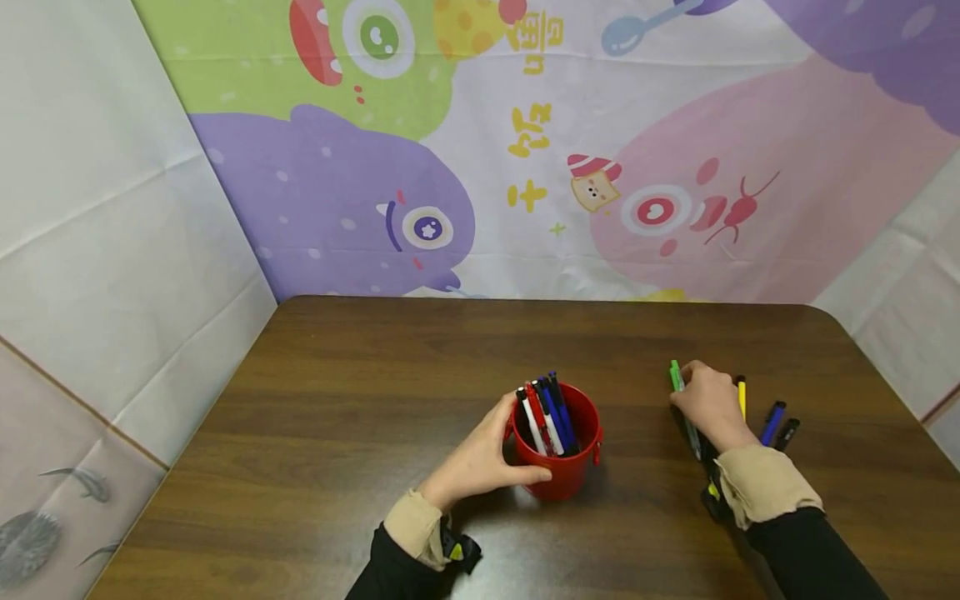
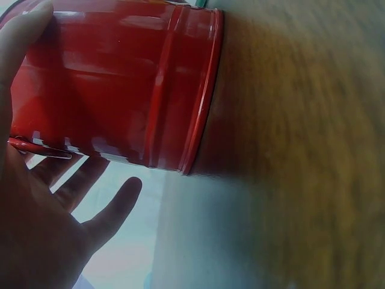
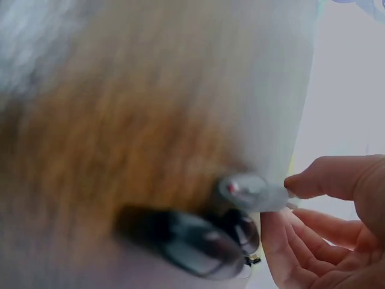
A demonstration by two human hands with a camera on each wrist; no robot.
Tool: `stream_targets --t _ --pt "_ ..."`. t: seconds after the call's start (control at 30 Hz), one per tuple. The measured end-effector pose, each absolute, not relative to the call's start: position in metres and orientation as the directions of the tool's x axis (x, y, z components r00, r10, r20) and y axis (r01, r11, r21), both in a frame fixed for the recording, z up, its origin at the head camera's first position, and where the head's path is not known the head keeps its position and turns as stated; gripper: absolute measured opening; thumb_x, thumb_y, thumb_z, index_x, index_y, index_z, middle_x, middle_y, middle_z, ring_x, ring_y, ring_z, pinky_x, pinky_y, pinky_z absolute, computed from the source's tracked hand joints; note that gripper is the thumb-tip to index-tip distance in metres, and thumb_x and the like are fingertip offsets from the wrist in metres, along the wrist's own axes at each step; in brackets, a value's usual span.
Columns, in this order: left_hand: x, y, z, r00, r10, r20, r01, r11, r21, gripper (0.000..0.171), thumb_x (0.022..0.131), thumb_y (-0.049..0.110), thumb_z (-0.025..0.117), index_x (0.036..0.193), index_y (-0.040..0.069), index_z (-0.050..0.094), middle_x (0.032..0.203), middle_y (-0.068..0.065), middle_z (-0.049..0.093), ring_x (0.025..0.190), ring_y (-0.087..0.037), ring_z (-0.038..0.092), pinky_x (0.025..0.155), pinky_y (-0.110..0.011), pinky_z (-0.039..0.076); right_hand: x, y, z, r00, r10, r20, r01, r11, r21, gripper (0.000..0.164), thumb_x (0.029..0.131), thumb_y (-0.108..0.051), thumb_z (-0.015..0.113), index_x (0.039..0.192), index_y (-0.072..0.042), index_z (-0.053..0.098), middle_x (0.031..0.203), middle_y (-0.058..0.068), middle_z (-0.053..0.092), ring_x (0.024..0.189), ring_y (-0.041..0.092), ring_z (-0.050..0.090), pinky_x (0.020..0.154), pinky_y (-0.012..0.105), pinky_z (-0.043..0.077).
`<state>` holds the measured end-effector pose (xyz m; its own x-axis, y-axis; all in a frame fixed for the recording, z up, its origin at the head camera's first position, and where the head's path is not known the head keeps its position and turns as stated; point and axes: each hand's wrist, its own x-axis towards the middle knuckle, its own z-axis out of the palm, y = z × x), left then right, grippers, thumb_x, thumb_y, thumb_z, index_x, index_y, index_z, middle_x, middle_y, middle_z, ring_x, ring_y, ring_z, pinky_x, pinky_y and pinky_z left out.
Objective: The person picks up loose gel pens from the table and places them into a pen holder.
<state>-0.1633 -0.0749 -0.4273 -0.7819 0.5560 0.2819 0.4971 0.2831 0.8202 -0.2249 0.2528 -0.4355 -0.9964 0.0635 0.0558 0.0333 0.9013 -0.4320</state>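
Note:
A small red bucket [image 1: 566, 482] stands on the table, holding several black, red, white and blue pens [image 1: 551, 417]. My left hand [image 1: 476, 458] grips it from the left, thumb across the near side and fingers round the far side. In the left wrist view the bucket [image 2: 108, 78] has its base at the tabletop. Farther right, my right hand [image 1: 711, 406] pinches a green-ended pen [image 1: 676, 377] between thumb and fingers. The right wrist view shows a clear pen barrel [image 3: 249, 189] at the fingertips, with dark pens [image 3: 201, 244] close by.
Right of my right hand lie a yellow pen [image 1: 742, 397], a blue pen [image 1: 772, 423] and a black pen [image 1: 787, 434] on the brown wooden table [image 1: 360, 358]. A cartoon-printed cloth [image 1: 525, 250] hangs behind the table's far edge.

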Motion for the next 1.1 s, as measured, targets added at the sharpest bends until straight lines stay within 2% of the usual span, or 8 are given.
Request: stream_targets --t 0.1,0.2,0.47,0.6,0.77,1.03,1.1 --pt "-0.157 -0.075 -0.413 -0.781 0.560 0.276 0.489 0.273 0.829 0.082 0.072 0.024 0.076 0.137 0.008 0.029 0.130 -0.010 0.042 0.115 -0.016 0.044 0.096 -0.036 0.040 -0.225 0.252 -0.432 -0.993 0.079 0.085 0.031 0.887 -0.461 0.052 0.074 -0.011 0.061 0.116 0.014 0.044 0.079 0.021 0.059 0.064 0.029 0.055 0.056 0.043 0.048" --pt "-0.156 -0.075 -0.409 -0.790 0.557 0.258 0.468 0.276 0.840 0.081 0.072 0.022 0.076 0.137 0.007 0.029 0.130 -0.010 0.042 0.115 -0.016 0.043 0.097 -0.036 0.040 -0.224 0.251 -0.428 -0.987 0.086 0.136 0.009 0.875 -0.485 0.060 0.073 -0.010 0.060 0.124 0.013 0.037 0.079 0.022 0.057 0.065 0.031 0.054 0.058 0.045 0.047" --pt "-0.157 -0.073 -0.410 -0.785 0.560 0.267 0.477 0.269 0.837 0.082 0.071 0.021 0.077 0.137 0.007 0.029 0.130 -0.010 0.042 0.115 -0.017 0.044 0.097 -0.035 0.040 -0.215 0.247 -0.416 -0.988 0.024 0.153 -0.057 0.864 -0.501 0.070 0.081 -0.007 0.056 0.142 0.002 0.023 0.109 0.034 0.048 0.077 0.036 0.051 0.059 0.045 0.046" --pt "-0.156 -0.073 -0.410 -0.787 0.558 0.265 0.469 0.261 0.844 0.082 0.071 0.021 0.076 0.137 0.007 0.029 0.130 -0.009 0.042 0.115 -0.016 0.044 0.097 -0.035 0.040 -0.209 0.241 -0.409 -0.978 -0.015 0.208 -0.118 0.861 -0.495 0.065 0.083 -0.009 0.054 0.141 -0.001 0.027 0.100 0.028 0.050 0.073 0.033 0.049 0.056 0.043 0.044" --pt "-0.156 -0.073 -0.409 -0.787 0.560 0.260 0.462 0.254 0.850 0.082 0.072 0.021 0.076 0.137 0.007 0.028 0.131 -0.010 0.042 0.115 -0.016 0.044 0.097 -0.036 0.040 -0.204 0.228 -0.399 -0.926 -0.036 0.375 -0.227 0.849 -0.477 0.055 0.084 -0.006 0.053 0.137 -0.006 0.037 0.085 0.015 0.052 0.065 0.024 0.046 0.054 0.038 0.039" --pt "-0.159 -0.073 -0.415 -0.781 0.562 0.272 0.475 0.252 0.843 0.082 0.072 0.022 0.076 0.137 0.008 0.029 0.130 -0.009 0.042 0.115 -0.016 0.044 0.097 -0.036 0.040 -0.193 0.206 -0.381 -0.839 -0.055 0.542 -0.372 0.785 -0.496 0.049 0.088 -0.006 0.055 0.134 -0.006 0.038 0.086 0.014 0.057 0.072 0.024 0.056 0.057 0.043 0.050" --pt "-0.163 -0.074 -0.424 -0.783 0.559 0.273 0.477 0.257 0.841 0.083 0.072 0.026 0.076 0.138 0.012 0.028 0.131 -0.007 0.042 0.115 -0.015 0.044 0.097 -0.036 0.040 -0.190 0.202 -0.377 -0.811 -0.052 0.583 -0.400 0.777 -0.487 0.049 0.088 -0.005 0.056 0.134 -0.006 0.038 0.084 0.013 0.056 0.071 0.024 0.057 0.056 0.043 0.050"
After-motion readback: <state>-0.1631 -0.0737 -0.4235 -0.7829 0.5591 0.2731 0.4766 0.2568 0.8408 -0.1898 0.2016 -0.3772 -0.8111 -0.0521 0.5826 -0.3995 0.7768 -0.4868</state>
